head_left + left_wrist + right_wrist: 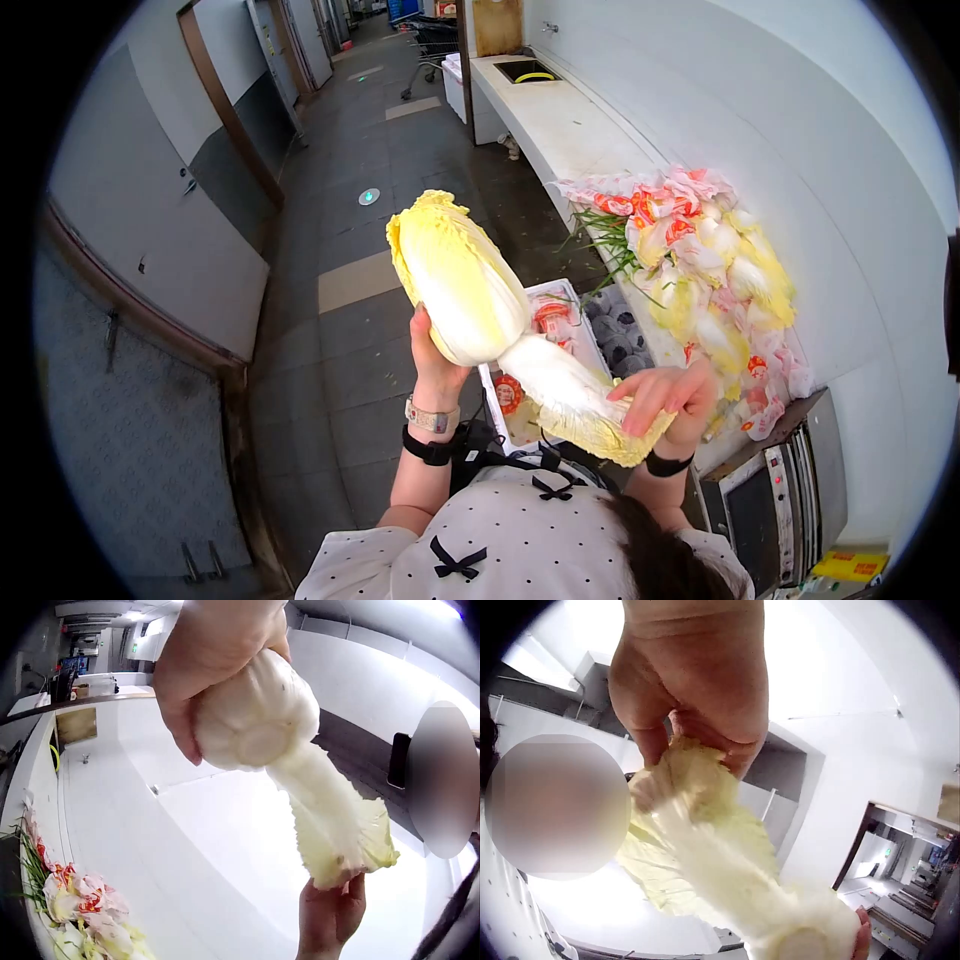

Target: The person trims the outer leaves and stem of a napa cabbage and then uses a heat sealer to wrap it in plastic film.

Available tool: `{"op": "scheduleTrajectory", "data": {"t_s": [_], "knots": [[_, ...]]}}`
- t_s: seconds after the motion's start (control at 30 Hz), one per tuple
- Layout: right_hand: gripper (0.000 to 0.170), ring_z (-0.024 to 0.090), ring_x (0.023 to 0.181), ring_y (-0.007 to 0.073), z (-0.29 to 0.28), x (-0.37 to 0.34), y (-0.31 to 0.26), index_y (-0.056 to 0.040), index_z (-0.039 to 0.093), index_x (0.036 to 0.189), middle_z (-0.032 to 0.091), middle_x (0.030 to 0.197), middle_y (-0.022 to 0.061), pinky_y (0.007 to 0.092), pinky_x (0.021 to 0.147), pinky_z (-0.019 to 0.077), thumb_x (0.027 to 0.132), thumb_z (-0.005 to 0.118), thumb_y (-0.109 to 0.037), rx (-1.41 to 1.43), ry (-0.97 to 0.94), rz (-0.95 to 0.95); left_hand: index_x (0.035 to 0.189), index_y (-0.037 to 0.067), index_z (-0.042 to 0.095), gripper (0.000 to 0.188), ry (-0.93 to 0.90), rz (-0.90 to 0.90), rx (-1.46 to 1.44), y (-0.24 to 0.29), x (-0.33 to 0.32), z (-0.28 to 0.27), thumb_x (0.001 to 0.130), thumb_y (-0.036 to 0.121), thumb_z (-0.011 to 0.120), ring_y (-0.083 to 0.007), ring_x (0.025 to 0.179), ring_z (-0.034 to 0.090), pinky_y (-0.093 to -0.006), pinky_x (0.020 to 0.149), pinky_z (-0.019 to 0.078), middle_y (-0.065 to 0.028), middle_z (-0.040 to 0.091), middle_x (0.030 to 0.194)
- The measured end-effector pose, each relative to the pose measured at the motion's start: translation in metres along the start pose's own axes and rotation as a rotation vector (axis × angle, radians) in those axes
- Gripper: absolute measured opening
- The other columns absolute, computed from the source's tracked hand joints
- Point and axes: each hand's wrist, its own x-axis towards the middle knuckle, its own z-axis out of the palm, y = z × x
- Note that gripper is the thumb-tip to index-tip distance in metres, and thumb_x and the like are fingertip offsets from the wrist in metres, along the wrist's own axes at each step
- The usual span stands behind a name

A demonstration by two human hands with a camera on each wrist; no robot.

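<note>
A pale yellow-white napa cabbage (465, 285) is held up by the left hand (436, 365), whose fingers curl round its lower part. One outer leaf (570, 390) bends away from the base of the head, still touching it there. The right hand (675, 400) pinches the leafy end of that leaf. In the left wrist view the cabbage's round cut base (264, 742) shows beneath the left hand (217, 652), with the right hand (330, 919) at the leaf's far end. The right wrist view shows the right hand (694, 690) gripping the leaf's frilly tip (697, 780).
A white foam box (495, 405) with wrapped items stands below the hands. Loose leaves and red-printed wrapping (715, 270) lie heaped on the long counter (560, 120) by the wall, beside green stalks (612, 240). Dark grey round items (618, 335) sit next to the box.
</note>
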Motion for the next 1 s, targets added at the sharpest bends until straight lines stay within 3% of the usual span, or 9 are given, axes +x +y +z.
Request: {"op": "scheduleTrajectory", "data": {"t_s": [0.17, 0.33, 0.37, 0.43, 0.63, 0.7, 0.8, 0.93, 1.0], "knots": [[0.013, 0.059, 0.063, 0.0203, -0.003, -0.027, 0.028, -0.0065, 0.038, 0.089, 0.057, 0.068, 0.0117, 0.0493, 0.082, 0.0463, 0.092, 0.048, -0.014, -0.206, 0.162, 0.104, 0.132, 0.014, 0.036, 0.061, 0.212, -0.006, -0.097, -0.004, 0.012, 0.014, 0.084, 0.048, 0.051, -0.0271, 0.119, 0.045, -0.0454, 0.098, 0.0378, -0.0071, 0.046, 0.131], [0.007, 0.055, 0.060, 0.0182, -0.008, -0.049, 0.041, -0.0056, 0.036, 0.093, 0.052, 0.067, 0.0098, 0.0405, 0.067, 0.0496, 0.092, 0.043, -0.007, -0.089, 0.564, 0.081, 0.131, 0.021, 0.039, 0.061, 0.450, -0.034, -0.103, -0.009, 0.018, 0.004, 0.081, 0.055, 0.049, -0.0304, 0.119, 0.043, -0.0516, 0.096, 0.0366, -0.0065, 0.044, 0.131], [0.005, 0.055, 0.062, 0.0168, -0.012, -0.046, 0.038, -0.0051, 0.039, 0.094, 0.050, 0.066, 0.0076, 0.0320, 0.059, 0.0475, 0.090, 0.041, -0.002, -0.167, 0.532, 0.046, 0.131, 0.021, 0.039, 0.061, 0.482, -0.020, -0.121, -0.006, 0.019, -0.002, 0.081, 0.056, 0.049, -0.0309, 0.119, 0.042, -0.0527, 0.096, 0.0365, -0.0067, 0.043, 0.131], [0.008, 0.054, 0.064, 0.0130, -0.025, -0.053, 0.036, -0.0049, 0.044, 0.097, 0.052, 0.071, 0.0058, 0.0260, 0.057, 0.0444, 0.089, 0.044, -0.002, -0.395, 0.604, 0.309, 0.131, 0.020, 0.038, 0.063, 0.456, -0.019, -0.176, 0.004, 0.022, -0.015, 0.081, 0.056, 0.049, -0.0303, 0.121, 0.040, -0.0530, 0.097, 0.0364, -0.0081, 0.043, 0.131], [0.018, 0.051, 0.072, 0.0074, -0.076, -0.021, 0.050, -0.0050, 0.050, 0.104, 0.055, 0.084, 0.0027, 0.0213, 0.062, 0.0417, 0.087, 0.052, -0.004, -0.610, 0.308, 0.808, 0.134, 0.021, 0.035, 0.064, 0.287, -0.151, -0.387, 0.025, 0.023, -0.005, 0.082, 0.059, 0.045, -0.0338, 0.123, 0.038, -0.0525, 0.099, 0.0341, -0.0091, 0.038, 0.136], [0.016, 0.046, 0.067, 0.0056, -0.143, -0.019, 0.068, -0.0054, 0.055, 0.100, 0.055, 0.083, -0.0011, 0.0203, 0.058, 0.0389, 0.086, 0.057, -0.014, -0.809, 0.412, 0.438, 0.135, 0.021, 0.035, 0.066, 0.235, -0.208, -0.358, 0.025, 0.018, -0.006, 0.082, 0.059, 0.045, -0.0376, 0.123, 0.036, -0.0524, 0.100, 0.0327, -0.0106, 0.038, 0.136], [0.043, 0.050, 0.082, 0.0135, -0.258, 0.012, 0.032, -0.0012, 0.047, 0.116, 0.054, 0.099, 0.0058, 0.0261, 0.070, 0.0427, 0.089, 0.052, -0.035, -0.968, 0.830, 0.315, 0.136, 0.023, 0.032, 0.066, 0.180, -0.200, -0.216, 0.024, 0.015, -0.001, 0.083, 0.060, 0.042, -0.0359, 0.124, 0.037, -0.0540, 0.100, 0.0320, -0.0113, 0.037, 0.137], [0.050, 0.048, 0.108, 0.0207, -0.284, 0.053, -0.003, 0.0000, 0.039, 0.127, 0.050, 0.117, 0.0136, 0.0316, 0.090, 0.0396, 0.092, 0.046, -0.036, -1.478, 1.400, -0.159, 0.137, 0.013, 0.028, 0.061, 0.204, -0.069, -0.006, 0.016, 0.011, 0.004, 0.088, 0.045, 0.045, -0.0286, 0.122, 0.041, -0.0465, 0.098, 0.0370, -0.0114, 0.040, 0.134], [0.046, 0.044, 0.115, 0.0221, -0.264, 0.053, 0.010, 0.0003, 0.039, 0.128, 0.049, 0.121, 0.0147, 0.0336, 0.096, 0.0349, 0.093, 0.044, -0.031, -1.417, 1.049, -0.136, 0.135, 0.005, 0.026, 0.059, 0.249, 0.020, 0.079, 0.014, 0.012, 0.007, 0.087, 0.027, 0.053, -0.0252, 0.119, 0.044, -0.0389, 0.096, 0.0404, -0.0138, 0.043, 0.130]]}}
